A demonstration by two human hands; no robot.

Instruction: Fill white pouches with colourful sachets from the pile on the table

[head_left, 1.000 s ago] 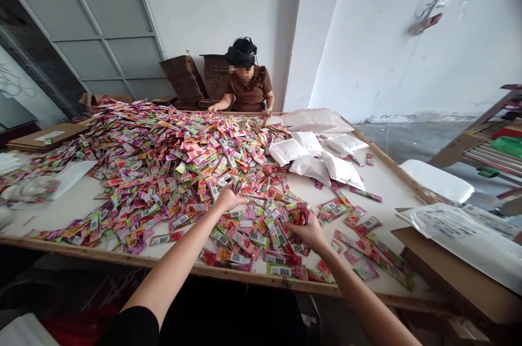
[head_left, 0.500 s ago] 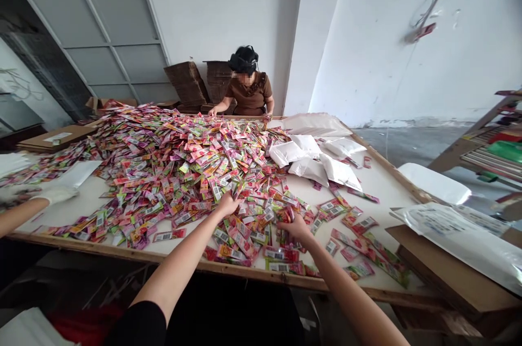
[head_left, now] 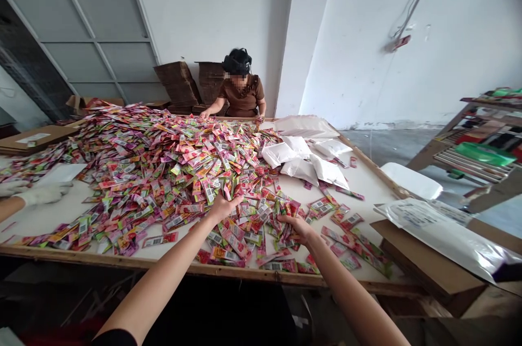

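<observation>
A big heap of small colourful sachets (head_left: 163, 155) covers a wide white table (head_left: 379, 183). My left hand (head_left: 223, 205) reaches into the near edge of the heap, fingers curled around a few sachets. My right hand (head_left: 297, 224) lies over loose sachets near the table's front, fingers bent and gripping a small bunch of them. More loose sachets (head_left: 350, 237) are scattered to the right of my right hand.
Several white pouches (head_left: 304, 158) lie behind the loose sachets. A person in a brown top (head_left: 240, 93) sits at the far side. A gloved hand (head_left: 43, 193) of another person rests at the left. Cardboard with plastic bags (head_left: 432, 237) sits at right.
The view has shifted slightly. My right hand has moved down onto the loose sachets with its bunch. The gloved hand at the left came into view.
</observation>
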